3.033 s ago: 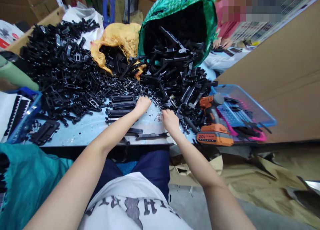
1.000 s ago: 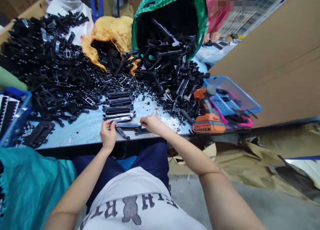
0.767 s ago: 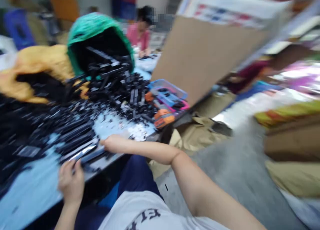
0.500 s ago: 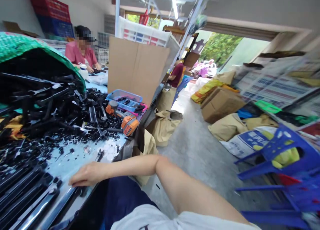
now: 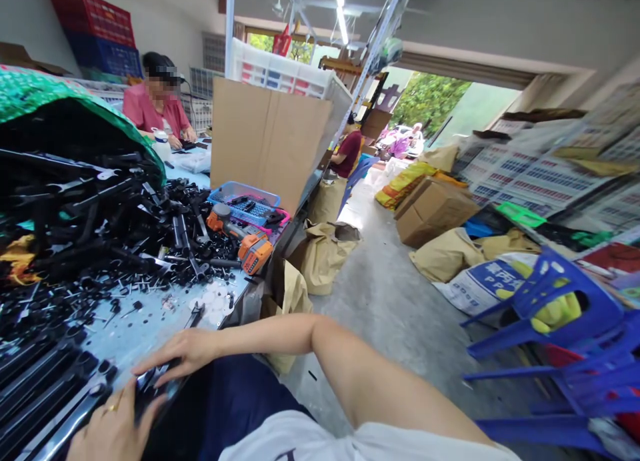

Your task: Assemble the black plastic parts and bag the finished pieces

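My right hand (image 5: pixel 187 353) reaches over the table's near edge, index finger stretched out and thumb apart. Between these fingers lies a shiny dark metal part (image 5: pixel 146 379), its far side partly hidden. My left hand (image 5: pixel 107 424), wearing a ring, is at the lower left, with thumb and fingers spread beside the same part. Long black bars with glossy faces (image 5: pixel 47 387) lie side by side left of my hands. A slim dark metal piece (image 5: pixel 196 314) rests just beyond my right wrist.
A heap of black metal parts (image 5: pixel 165 227) spills from a green sack (image 5: pixel 75 101). An orange cordless power tool (image 5: pixel 255 251) and a blue basket (image 5: pixel 260 194) stand at the table edge. Brown paper bags (image 5: pixel 327 261) and blue plastic chairs (image 5: pixel 555 314) are right. A co-worker (image 5: pixel 160 107) sits across.
My left hand has come into view at the lower left, beside the metal part. The fingers of my right hand have spread apart. The view has shifted slightly.
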Available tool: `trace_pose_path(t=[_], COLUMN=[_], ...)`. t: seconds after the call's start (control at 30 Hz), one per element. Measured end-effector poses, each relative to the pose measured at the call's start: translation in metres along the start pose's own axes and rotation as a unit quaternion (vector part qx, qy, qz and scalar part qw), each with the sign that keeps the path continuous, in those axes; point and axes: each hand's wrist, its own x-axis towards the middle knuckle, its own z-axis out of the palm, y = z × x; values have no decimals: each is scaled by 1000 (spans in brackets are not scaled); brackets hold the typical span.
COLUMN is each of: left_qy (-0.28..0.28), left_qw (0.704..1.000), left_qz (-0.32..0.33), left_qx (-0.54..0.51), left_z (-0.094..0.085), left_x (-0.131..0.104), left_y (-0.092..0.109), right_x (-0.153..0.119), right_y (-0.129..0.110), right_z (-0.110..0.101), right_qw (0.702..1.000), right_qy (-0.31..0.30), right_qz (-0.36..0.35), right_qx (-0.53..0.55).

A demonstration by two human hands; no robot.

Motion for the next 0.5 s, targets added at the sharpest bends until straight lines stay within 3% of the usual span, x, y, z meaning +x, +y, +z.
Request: trace_pose_path(t=[0.2, 0.37, 0.5], left_qy=[-6, 2, -12], left_qw=[993, 996, 994], left_qz=[6, 28, 33], left_qx=[114, 86, 100], left_z=[5, 2, -2], left_x=[0, -3, 1], left_y=[0, -11, -16], right_x=[-4, -1, 5], right_y=[2, 4, 5], right_z=[2, -6, -7], right_qw=[999, 996, 995], right_qy=[14, -43, -54], right_qz=[-23, -55, -50], right_qx=[-38, -57, -66])
